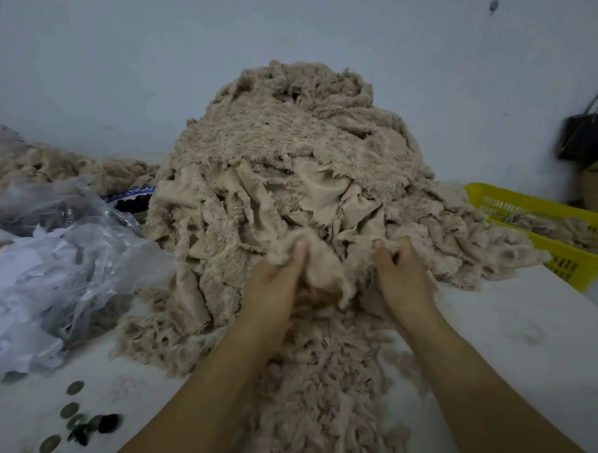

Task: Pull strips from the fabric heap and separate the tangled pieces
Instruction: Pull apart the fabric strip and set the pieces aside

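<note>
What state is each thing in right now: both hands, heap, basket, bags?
Fabric heap: piled high, tangled.
Left hand: grips a fabric piece at the heap's foot.
Right hand: grips heap fabric beside that piece.
Yellow basket: holds some fabric scraps.
Plastic bags: crumpled, lying left.

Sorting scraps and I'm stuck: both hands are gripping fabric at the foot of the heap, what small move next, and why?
Probably draw the hands apart. The left hand pinches a bunched piece and the right hand grips fabric beside it at the foot of the heap; spreading should show where they snag.
</note>
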Motion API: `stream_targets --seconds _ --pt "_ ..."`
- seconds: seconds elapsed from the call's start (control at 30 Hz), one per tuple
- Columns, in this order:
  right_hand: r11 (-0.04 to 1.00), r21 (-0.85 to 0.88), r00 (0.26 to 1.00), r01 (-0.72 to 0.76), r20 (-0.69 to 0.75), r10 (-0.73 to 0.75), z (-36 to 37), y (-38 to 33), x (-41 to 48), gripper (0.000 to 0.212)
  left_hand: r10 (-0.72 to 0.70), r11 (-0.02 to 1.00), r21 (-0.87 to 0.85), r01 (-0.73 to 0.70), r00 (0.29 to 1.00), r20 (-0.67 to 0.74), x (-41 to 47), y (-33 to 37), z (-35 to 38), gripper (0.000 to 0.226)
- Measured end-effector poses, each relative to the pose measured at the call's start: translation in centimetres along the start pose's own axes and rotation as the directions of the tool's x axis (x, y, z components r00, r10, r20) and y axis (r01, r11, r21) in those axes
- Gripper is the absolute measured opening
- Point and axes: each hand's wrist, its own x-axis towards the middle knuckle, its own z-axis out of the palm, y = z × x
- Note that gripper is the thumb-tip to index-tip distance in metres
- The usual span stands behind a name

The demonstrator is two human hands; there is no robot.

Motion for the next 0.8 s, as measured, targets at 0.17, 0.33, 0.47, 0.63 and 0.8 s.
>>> stream_targets --seconds 0.17,0.33,0.47,0.63,0.8 --pt "0.977 -0.035 0.969 0.212 0.136 -0.205 1.8 -0.4 -1.9 0.013 -0.226 0.800 -0.580 0.154 0.973 -0.054 1.3 0.6 -2.1 0.040" --pt "0.930 -0.106 0.874 0.352 0.393 -0.286 2.8 -0.6 -3.2 0.024 -0.279 0.731 -0.651 0.203 0.960 -0.015 1.6 0.4 -2.4 0.048" --pt "0.894 -0.332 0.933 0.301 0.295 -0.205 2.3 0.4 -1.9 0.022 -0.263 0.695 -0.707 0.135 0.962 -0.074 1.9 0.4 -2.6 0.039" --pt "0.933 -0.307 0.974 0.187 0.181 -0.136 1.4 0.4 -1.0 0.018 -0.255 0.826 -0.556 0.087 0.939 -0.231 1.9 0.4 -2.6 0.028" --pt "0.941 -0.163 0.950 0.296 0.152 -0.272 1.7 -0.6 -1.9 0.025 0.005 0.872 0.489 -0.030 0.999 0.054 0.9 -0.6 -1.2 0.029"
